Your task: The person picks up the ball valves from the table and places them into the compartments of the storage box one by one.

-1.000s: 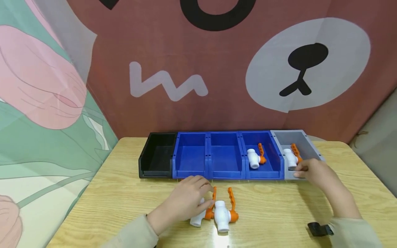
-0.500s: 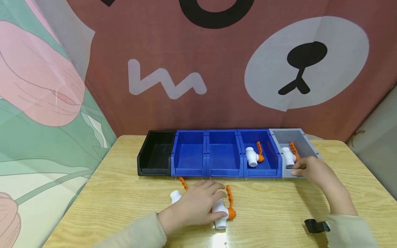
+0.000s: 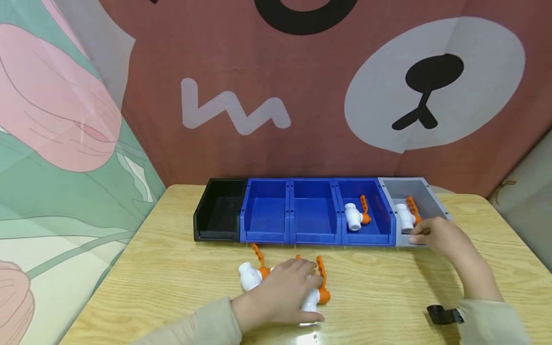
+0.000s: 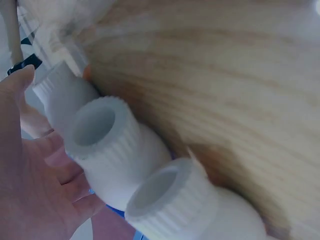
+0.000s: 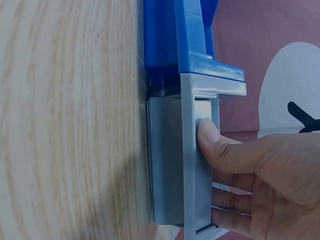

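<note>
In the head view my left hand (image 3: 280, 292) lies over the white ball valves with orange handles, fingers spread over the right-hand valve (image 3: 311, 301). A second valve (image 3: 250, 276) lies at its left; a middle one is mostly hidden, its orange handle tip showing. From the left wrist, the fingers (image 4: 75, 187) stretch behind the white valve bodies (image 4: 117, 150), the thumb raised on the near side. At the far right my right hand (image 3: 442, 242) holds the front lip of the grey bin (image 5: 167, 160), thumb outside and fingers behind it. A valve (image 3: 404, 218) sits in that bin.
Bins stand in a row along the back of the wooden table (image 3: 172, 282): a black bin (image 3: 219, 235), three blue bins (image 3: 267, 237), then the grey one. The rightmost blue bin holds a valve (image 3: 353, 218). A printed cloth (image 3: 319, 139) hangs behind.
My left hand has moved right across the valves, from the middle one to the right-hand one, uncovering the left valve. The right hand stays at the grey bin.
</note>
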A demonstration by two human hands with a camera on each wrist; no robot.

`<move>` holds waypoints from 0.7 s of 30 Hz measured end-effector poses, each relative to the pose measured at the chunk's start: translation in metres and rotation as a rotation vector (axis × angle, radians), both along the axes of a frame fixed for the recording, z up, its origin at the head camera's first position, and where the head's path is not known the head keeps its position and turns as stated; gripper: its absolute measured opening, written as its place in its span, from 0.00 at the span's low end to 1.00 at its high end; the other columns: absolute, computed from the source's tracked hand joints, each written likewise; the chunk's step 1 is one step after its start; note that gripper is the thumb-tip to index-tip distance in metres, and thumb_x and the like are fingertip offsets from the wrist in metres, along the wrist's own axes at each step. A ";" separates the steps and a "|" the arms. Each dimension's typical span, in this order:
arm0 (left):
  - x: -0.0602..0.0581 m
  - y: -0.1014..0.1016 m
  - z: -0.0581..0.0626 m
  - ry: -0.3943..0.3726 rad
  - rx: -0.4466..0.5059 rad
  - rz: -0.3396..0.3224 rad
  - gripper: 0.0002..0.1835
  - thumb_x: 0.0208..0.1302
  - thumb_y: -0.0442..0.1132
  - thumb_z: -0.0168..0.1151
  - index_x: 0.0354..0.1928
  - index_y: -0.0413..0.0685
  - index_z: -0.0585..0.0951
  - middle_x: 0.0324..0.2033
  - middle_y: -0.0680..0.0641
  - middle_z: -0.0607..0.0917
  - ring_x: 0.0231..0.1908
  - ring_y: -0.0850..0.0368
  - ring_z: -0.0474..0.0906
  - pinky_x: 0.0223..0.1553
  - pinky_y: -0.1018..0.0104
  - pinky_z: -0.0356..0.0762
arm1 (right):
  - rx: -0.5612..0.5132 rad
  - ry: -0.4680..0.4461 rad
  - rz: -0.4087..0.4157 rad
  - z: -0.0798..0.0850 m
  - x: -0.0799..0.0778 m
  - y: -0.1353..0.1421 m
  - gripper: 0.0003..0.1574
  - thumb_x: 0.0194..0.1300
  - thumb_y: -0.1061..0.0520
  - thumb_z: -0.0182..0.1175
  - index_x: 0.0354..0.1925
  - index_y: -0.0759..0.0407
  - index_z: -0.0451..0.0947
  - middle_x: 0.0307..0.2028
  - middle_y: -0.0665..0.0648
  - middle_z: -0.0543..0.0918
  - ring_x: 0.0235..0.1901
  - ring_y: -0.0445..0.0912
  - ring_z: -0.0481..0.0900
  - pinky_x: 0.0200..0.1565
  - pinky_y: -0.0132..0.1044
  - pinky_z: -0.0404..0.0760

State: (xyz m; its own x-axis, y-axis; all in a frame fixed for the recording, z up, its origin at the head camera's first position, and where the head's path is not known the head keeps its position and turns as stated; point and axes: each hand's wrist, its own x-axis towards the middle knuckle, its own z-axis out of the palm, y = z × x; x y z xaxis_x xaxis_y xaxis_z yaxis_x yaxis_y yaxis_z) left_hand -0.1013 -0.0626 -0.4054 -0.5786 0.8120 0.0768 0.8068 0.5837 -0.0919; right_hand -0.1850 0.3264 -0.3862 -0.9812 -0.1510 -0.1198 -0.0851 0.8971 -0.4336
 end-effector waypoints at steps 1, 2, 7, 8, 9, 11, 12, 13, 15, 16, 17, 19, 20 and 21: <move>0.001 0.000 -0.001 -0.002 -0.017 0.000 0.35 0.61 0.74 0.53 0.58 0.58 0.77 0.58 0.49 0.77 0.58 0.54 0.74 0.61 0.57 0.72 | -0.003 0.000 0.005 0.000 0.000 0.001 0.13 0.62 0.54 0.69 0.36 0.64 0.85 0.33 0.57 0.85 0.34 0.53 0.79 0.36 0.53 0.79; 0.002 0.000 -0.002 -0.004 -0.030 -0.002 0.35 0.61 0.74 0.53 0.59 0.58 0.77 0.57 0.49 0.77 0.57 0.54 0.74 0.61 0.58 0.72 | -0.004 -0.001 0.006 0.000 0.000 0.001 0.12 0.62 0.54 0.69 0.36 0.64 0.85 0.32 0.57 0.85 0.34 0.53 0.79 0.36 0.53 0.79; 0.004 0.000 -0.006 0.033 -0.042 -0.029 0.33 0.60 0.70 0.59 0.58 0.55 0.77 0.51 0.52 0.79 0.51 0.57 0.76 0.57 0.63 0.74 | -0.005 0.009 0.012 0.001 0.000 0.002 0.13 0.62 0.54 0.69 0.35 0.64 0.85 0.32 0.57 0.85 0.33 0.53 0.79 0.36 0.53 0.79; 0.005 0.001 -0.006 0.035 -0.036 -0.031 0.33 0.60 0.69 0.60 0.57 0.54 0.77 0.49 0.53 0.79 0.51 0.58 0.76 0.56 0.64 0.74 | -0.003 0.011 0.007 0.001 0.001 0.002 0.12 0.62 0.55 0.69 0.35 0.64 0.85 0.32 0.56 0.85 0.34 0.52 0.79 0.37 0.53 0.79; 0.005 0.001 -0.006 0.033 -0.030 -0.032 0.32 0.59 0.68 0.61 0.56 0.54 0.77 0.48 0.54 0.78 0.50 0.58 0.76 0.55 0.65 0.75 | -0.003 0.013 0.006 0.002 0.001 0.002 0.12 0.62 0.55 0.69 0.36 0.64 0.85 0.32 0.57 0.85 0.34 0.53 0.79 0.37 0.53 0.79; 0.006 0.001 -0.006 0.018 -0.022 -0.027 0.31 0.59 0.67 0.62 0.56 0.54 0.77 0.47 0.54 0.78 0.49 0.59 0.76 0.54 0.66 0.75 | -0.003 0.012 0.005 0.003 0.000 0.002 0.12 0.62 0.55 0.69 0.36 0.64 0.85 0.32 0.57 0.85 0.34 0.53 0.79 0.37 0.54 0.79; 0.006 0.001 -0.006 0.007 -0.020 -0.025 0.31 0.60 0.66 0.63 0.56 0.55 0.77 0.48 0.54 0.78 0.49 0.59 0.76 0.54 0.66 0.75 | -0.003 0.009 0.003 0.003 0.000 0.002 0.12 0.62 0.55 0.69 0.36 0.64 0.85 0.33 0.57 0.85 0.34 0.53 0.79 0.37 0.54 0.79; 0.006 0.001 -0.005 -0.002 -0.020 -0.023 0.30 0.60 0.66 0.63 0.56 0.55 0.77 0.48 0.54 0.78 0.48 0.59 0.76 0.53 0.66 0.75 | -0.004 0.007 0.003 0.003 0.000 0.002 0.12 0.62 0.55 0.69 0.36 0.64 0.85 0.32 0.58 0.85 0.34 0.53 0.79 0.37 0.54 0.79; 0.006 0.001 -0.005 -0.009 -0.025 -0.021 0.30 0.60 0.66 0.63 0.55 0.55 0.77 0.48 0.54 0.78 0.47 0.59 0.76 0.51 0.67 0.76 | -0.005 0.009 0.007 0.003 0.000 0.001 0.12 0.62 0.55 0.69 0.36 0.65 0.85 0.32 0.58 0.85 0.33 0.53 0.79 0.37 0.54 0.79; 0.007 0.001 -0.005 -0.006 -0.027 -0.021 0.30 0.60 0.66 0.63 0.55 0.55 0.77 0.47 0.54 0.78 0.46 0.60 0.76 0.51 0.67 0.76 | -0.006 0.009 0.008 0.003 -0.001 0.001 0.12 0.62 0.55 0.69 0.35 0.65 0.85 0.32 0.58 0.85 0.33 0.53 0.79 0.36 0.54 0.79; 0.007 0.002 -0.005 -0.004 -0.030 -0.021 0.29 0.60 0.66 0.63 0.54 0.55 0.77 0.47 0.54 0.78 0.46 0.60 0.76 0.50 0.68 0.76 | -0.005 0.011 0.009 0.003 0.000 0.001 0.12 0.62 0.55 0.69 0.36 0.65 0.85 0.32 0.57 0.85 0.33 0.53 0.80 0.37 0.54 0.79; 0.007 0.003 -0.005 0.008 -0.035 -0.022 0.29 0.59 0.66 0.63 0.53 0.55 0.77 0.46 0.54 0.77 0.44 0.60 0.76 0.48 0.68 0.76 | -0.003 0.017 0.009 0.002 0.000 0.000 0.11 0.62 0.56 0.69 0.35 0.64 0.85 0.32 0.57 0.85 0.33 0.52 0.80 0.37 0.53 0.80; 0.007 0.003 -0.005 0.013 -0.039 -0.024 0.29 0.59 0.66 0.63 0.53 0.55 0.77 0.45 0.54 0.77 0.43 0.60 0.76 0.48 0.68 0.76 | -0.004 0.016 0.009 0.002 0.000 0.000 0.11 0.62 0.56 0.69 0.35 0.64 0.85 0.32 0.57 0.85 0.33 0.52 0.80 0.36 0.53 0.80; 0.007 0.004 -0.005 0.016 -0.043 -0.025 0.29 0.59 0.66 0.63 0.53 0.55 0.77 0.45 0.54 0.77 0.43 0.60 0.75 0.48 0.68 0.76 | -0.004 0.018 0.009 0.001 0.000 0.000 0.11 0.62 0.56 0.69 0.35 0.64 0.85 0.32 0.57 0.85 0.33 0.52 0.80 0.36 0.53 0.80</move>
